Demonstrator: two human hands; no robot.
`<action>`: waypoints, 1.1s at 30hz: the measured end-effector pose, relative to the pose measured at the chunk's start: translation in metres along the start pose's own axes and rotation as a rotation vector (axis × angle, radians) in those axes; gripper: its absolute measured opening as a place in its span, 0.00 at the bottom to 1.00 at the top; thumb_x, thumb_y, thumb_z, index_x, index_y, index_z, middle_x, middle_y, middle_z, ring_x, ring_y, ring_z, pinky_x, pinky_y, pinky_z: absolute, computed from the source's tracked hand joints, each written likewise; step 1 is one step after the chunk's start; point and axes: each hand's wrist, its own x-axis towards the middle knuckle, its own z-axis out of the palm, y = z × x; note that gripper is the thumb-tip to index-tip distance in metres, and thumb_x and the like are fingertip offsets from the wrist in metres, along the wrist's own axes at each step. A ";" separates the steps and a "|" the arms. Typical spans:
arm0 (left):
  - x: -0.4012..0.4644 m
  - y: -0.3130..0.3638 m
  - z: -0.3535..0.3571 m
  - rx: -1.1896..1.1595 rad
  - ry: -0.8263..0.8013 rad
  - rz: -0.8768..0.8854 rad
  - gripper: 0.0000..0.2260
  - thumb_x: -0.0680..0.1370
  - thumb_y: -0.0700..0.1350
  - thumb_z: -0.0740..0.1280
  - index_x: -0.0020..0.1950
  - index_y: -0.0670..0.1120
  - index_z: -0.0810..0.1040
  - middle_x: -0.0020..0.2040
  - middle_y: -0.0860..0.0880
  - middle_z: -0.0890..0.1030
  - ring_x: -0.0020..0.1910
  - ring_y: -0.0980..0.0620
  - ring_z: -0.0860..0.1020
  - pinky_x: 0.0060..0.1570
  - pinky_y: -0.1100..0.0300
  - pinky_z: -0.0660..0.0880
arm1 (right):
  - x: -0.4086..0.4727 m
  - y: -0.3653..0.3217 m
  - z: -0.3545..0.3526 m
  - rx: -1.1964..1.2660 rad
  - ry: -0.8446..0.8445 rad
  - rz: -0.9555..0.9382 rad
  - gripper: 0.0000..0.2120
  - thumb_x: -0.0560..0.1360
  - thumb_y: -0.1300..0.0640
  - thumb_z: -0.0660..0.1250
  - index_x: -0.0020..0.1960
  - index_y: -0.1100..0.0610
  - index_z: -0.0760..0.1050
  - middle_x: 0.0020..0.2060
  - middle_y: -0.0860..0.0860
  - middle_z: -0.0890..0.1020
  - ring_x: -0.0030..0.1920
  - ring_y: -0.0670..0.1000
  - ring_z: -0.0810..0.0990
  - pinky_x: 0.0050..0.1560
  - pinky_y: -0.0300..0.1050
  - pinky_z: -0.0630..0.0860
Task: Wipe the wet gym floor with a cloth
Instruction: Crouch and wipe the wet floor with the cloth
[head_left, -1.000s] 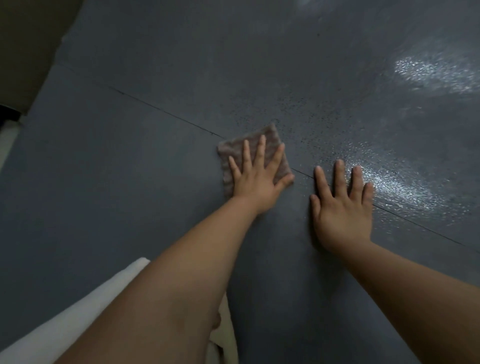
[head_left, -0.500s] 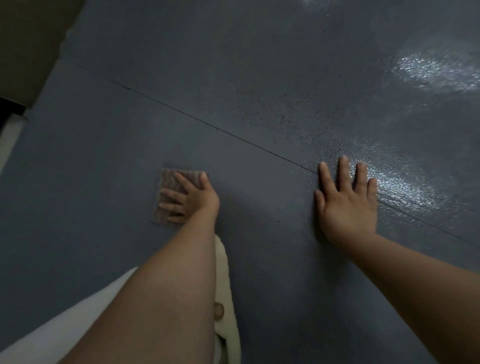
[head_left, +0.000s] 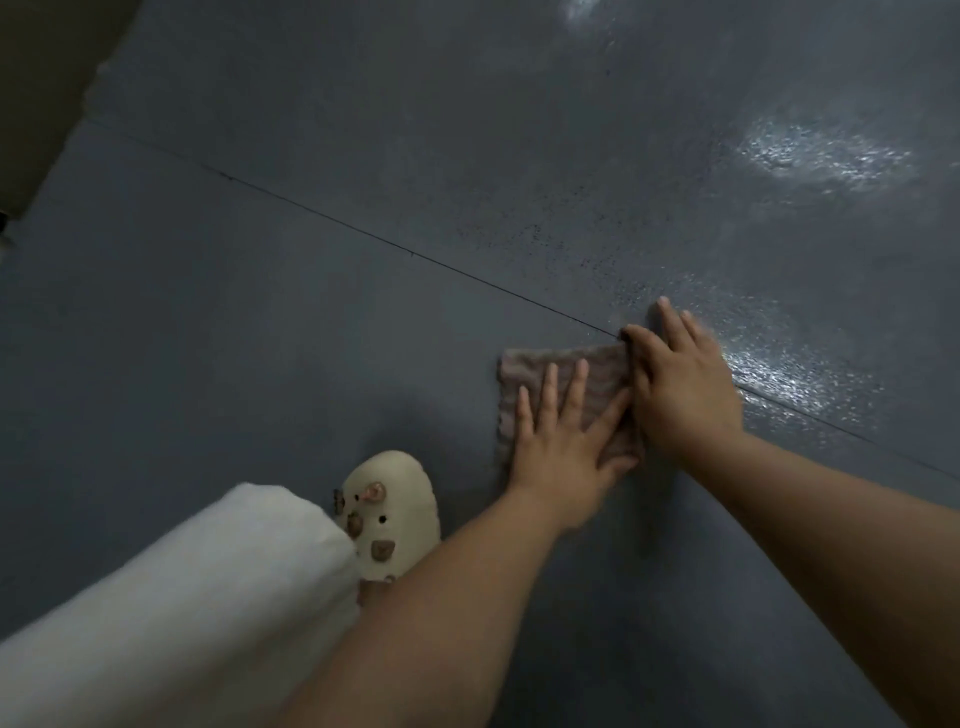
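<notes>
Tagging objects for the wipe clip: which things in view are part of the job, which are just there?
Job:
cloth, flat under the left hand
right hand, at the cloth's right edge
gym floor, with wet sheen

Just there:
cream clog
white trouser leg
floor seam

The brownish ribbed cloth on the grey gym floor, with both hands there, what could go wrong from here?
1. The shiny wet streak lies just beyond the right hand; that hand could slip if it bears weight.
2. The left hand presses the brownish ribbed cloth right against the right hand, so the cloth may bunch.
3. The cream clog could slide on the damp grey floor.
</notes>
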 end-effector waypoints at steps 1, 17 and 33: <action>0.006 -0.011 -0.008 -0.010 -0.027 0.019 0.31 0.78 0.65 0.48 0.74 0.61 0.35 0.73 0.48 0.29 0.74 0.41 0.33 0.69 0.38 0.34 | -0.003 0.002 -0.001 -0.002 0.020 0.009 0.20 0.80 0.55 0.57 0.71 0.52 0.68 0.76 0.55 0.57 0.75 0.59 0.54 0.73 0.52 0.53; 0.058 -0.067 -0.049 -0.377 0.088 -0.718 0.28 0.80 0.62 0.48 0.77 0.58 0.40 0.77 0.46 0.35 0.74 0.39 0.34 0.70 0.39 0.37 | -0.078 0.060 -0.005 -0.017 0.103 0.363 0.21 0.80 0.53 0.55 0.74 0.51 0.62 0.77 0.56 0.51 0.73 0.61 0.52 0.73 0.53 0.50; -0.003 0.102 0.014 0.141 -0.014 0.386 0.28 0.71 0.63 0.51 0.68 0.58 0.72 0.71 0.44 0.69 0.70 0.39 0.64 0.68 0.39 0.57 | -0.090 0.098 -0.013 0.103 0.212 0.673 0.20 0.81 0.50 0.52 0.73 0.48 0.63 0.75 0.54 0.57 0.72 0.59 0.55 0.72 0.54 0.53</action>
